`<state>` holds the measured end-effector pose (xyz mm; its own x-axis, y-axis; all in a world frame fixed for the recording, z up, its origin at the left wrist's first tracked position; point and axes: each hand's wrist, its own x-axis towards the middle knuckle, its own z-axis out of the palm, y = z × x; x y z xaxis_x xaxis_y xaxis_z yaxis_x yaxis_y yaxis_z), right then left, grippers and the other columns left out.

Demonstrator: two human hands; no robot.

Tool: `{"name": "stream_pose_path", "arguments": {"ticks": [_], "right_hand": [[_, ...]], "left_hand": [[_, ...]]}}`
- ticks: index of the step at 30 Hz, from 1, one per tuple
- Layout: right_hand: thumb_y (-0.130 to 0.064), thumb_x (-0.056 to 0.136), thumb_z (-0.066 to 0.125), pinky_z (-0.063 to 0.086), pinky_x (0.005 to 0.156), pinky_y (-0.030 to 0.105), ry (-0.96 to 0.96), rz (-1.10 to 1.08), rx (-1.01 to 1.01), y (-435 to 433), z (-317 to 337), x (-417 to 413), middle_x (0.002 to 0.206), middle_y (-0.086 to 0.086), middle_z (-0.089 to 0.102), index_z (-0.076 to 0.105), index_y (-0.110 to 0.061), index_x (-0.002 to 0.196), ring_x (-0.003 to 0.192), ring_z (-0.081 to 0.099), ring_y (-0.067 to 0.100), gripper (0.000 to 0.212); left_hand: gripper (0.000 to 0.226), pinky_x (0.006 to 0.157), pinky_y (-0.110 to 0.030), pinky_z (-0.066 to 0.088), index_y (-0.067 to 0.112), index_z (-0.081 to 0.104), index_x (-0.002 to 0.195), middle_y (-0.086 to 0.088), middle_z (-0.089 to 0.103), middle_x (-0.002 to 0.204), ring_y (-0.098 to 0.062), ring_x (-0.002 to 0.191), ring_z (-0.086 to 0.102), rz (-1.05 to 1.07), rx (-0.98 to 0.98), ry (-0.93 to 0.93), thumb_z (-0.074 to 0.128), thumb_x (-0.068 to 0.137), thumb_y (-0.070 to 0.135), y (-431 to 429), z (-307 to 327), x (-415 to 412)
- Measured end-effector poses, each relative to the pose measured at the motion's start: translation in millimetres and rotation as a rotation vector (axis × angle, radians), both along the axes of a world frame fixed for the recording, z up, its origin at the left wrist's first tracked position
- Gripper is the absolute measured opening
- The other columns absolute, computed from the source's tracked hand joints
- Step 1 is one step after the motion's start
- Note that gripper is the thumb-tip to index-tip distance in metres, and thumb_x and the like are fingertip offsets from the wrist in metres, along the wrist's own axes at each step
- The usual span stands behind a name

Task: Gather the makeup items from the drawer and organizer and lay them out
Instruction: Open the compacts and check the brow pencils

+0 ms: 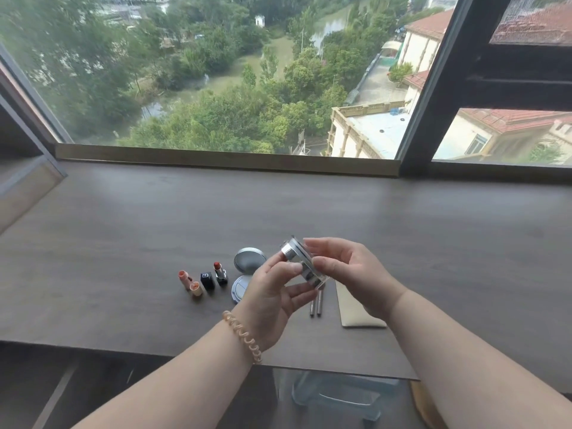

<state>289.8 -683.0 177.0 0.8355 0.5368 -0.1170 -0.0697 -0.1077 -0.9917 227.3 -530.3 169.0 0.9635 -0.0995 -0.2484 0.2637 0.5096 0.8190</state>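
Note:
Above the dark wooden desk [402,230] I hold a silver round compact [301,263] between both hands. My left hand [275,297] grips its lower left side, and my right hand [346,274] pinches its right edge. On the desk lie an open round compact [247,263] with its mirror lid up, an uncapped red lipstick [220,272], a black cap [207,280], a peach lipstick with its cap [191,281], two slim grey pencils [316,303] and a cream pouch [356,308].
A window ledge [229,157] runs along the back of the desk. A cabinet side [24,168] stands at the far left. Below the desk's front edge sits a clear plastic container [337,397].

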Motion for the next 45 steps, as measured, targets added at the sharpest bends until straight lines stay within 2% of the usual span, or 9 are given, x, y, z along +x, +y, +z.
{"name": "stream_pose_path", "arguments": {"ticks": [3, 9, 14, 17, 26, 36, 38, 42, 45], "right_hand": [[-0.036, 0.059, 0.077, 0.052, 0.091, 0.035, 0.021, 0.078, 0.015, 2.2, 8.3, 0.2, 0.123, 0.005, 0.064, 0.054, -0.021, 0.129, 0.109, 0.063, 0.020, 0.075], [-0.034, 0.055, 0.079, 0.051, 0.093, 0.039, -0.052, 0.025, -0.029, 11.5, 17.2, -3.8, 0.124, 0.002, 0.061, 0.056, -0.032, 0.125, 0.113, 0.059, 0.015, 0.073], [-0.035, 0.057, 0.078, 0.052, 0.090, 0.034, -0.030, -0.026, -0.014, 25.0, 21.7, -6.4, 0.114, 0.012, 0.067, 0.066, -0.019, 0.116, 0.105, 0.063, 0.020, 0.062], [-0.039, 0.063, 0.075, 0.051, 0.088, 0.032, 0.008, -0.065, 0.015, 30.3, 18.1, -10.1, 0.111, 0.008, 0.071, 0.066, -0.013, 0.115, 0.106, 0.065, 0.019, 0.059], [-0.049, 0.078, 0.061, 0.048, 0.069, 0.024, -0.015, -0.163, -0.091, 54.8, 30.8, -24.5, 0.078, -0.003, 0.071, 0.071, -0.009, 0.093, 0.074, 0.064, 0.009, 0.043], [-0.021, 0.075, 0.069, 0.052, 0.092, 0.043, -0.049, -0.080, -0.011, 51.0, 34.4, -28.8, 0.114, 0.014, 0.068, 0.063, -0.011, 0.120, 0.107, 0.064, 0.027, 0.046], [-0.022, 0.074, 0.067, 0.050, 0.094, 0.043, -0.026, -0.056, 0.029, 48.6, 33.2, -26.2, 0.114, 0.013, 0.069, 0.062, -0.010, 0.121, 0.108, 0.064, 0.027, 0.048], [-0.033, 0.073, 0.067, 0.050, 0.089, 0.044, -0.005, -0.027, -0.014, 48.1, 30.4, -21.1, 0.096, 0.006, 0.071, 0.068, -0.014, 0.106, 0.092, 0.066, 0.019, 0.038], [-0.018, 0.075, 0.068, 0.050, 0.086, 0.052, -0.107, -0.034, -0.131, 45.9, 26.5, -13.9, 0.085, 0.008, 0.069, 0.070, -0.012, 0.093, 0.081, 0.064, 0.017, 0.019]], "left_hand": [[0.056, 0.073, -0.030, 0.057, 0.012, 0.063, 0.118, -0.022, 0.064, 0.117, -0.034, 0.087, 0.065, -0.108, -0.023, -0.013, 0.062, 0.067, 0.033, 8.1, 8.9, -2.4], [0.070, 0.054, -0.026, 0.054, 0.008, 0.056, 0.126, -0.018, 0.067, 0.090, -0.026, 0.065, 0.066, -0.269, -0.126, 0.107, 0.052, 0.070, 0.050, 27.9, 17.3, 2.5], [0.074, 0.068, -0.033, 0.054, 0.005, 0.057, 0.126, -0.022, 0.062, 0.102, -0.034, 0.081, 0.066, -0.292, -0.141, 0.156, 0.047, 0.075, 0.057, 34.6, 15.7, 2.5], [0.067, 0.078, -0.037, 0.055, 0.007, 0.053, 0.128, -0.019, 0.058, 0.111, -0.035, 0.092, 0.063, -0.183, -0.151, 0.071, 0.061, 0.074, 0.045, 37.7, 17.2, 4.2], [0.064, 0.056, -0.026, 0.054, 0.012, 0.046, 0.127, -0.011, 0.067, 0.091, -0.037, 0.081, 0.064, -0.125, -0.066, 0.017, 0.069, 0.068, 0.013, 45.2, 22.5, -2.9], [0.057, 0.060, -0.026, 0.056, 0.015, 0.057, 0.113, -0.019, 0.063, 0.105, -0.033, 0.078, 0.067, -0.179, -0.144, -0.051, 0.077, 0.059, 0.015, 61.4, 26.2, 0.8], [0.067, 0.062, -0.027, 0.054, 0.028, 0.052, 0.119, -0.013, 0.062, 0.109, -0.025, 0.080, 0.067, -0.094, 0.052, -0.107, 0.078, 0.060, 0.009, 55.7, 22.2, -1.0], [0.090, 0.086, -0.021, 0.048, 0.058, 0.028, 0.131, 0.009, 0.043, 0.125, -0.010, 0.107, 0.054, 0.188, 1.158, -0.614, 0.072, 0.064, 0.019, 47.4, -1.7, 1.0], [0.109, 0.094, -0.006, 0.034, 0.057, 0.005, 0.140, 0.019, 0.028, 0.127, -0.001, 0.118, 0.040, 0.148, 1.215, -0.654, 0.071, 0.063, 0.018, 41.5, -12.8, 2.6]]}}
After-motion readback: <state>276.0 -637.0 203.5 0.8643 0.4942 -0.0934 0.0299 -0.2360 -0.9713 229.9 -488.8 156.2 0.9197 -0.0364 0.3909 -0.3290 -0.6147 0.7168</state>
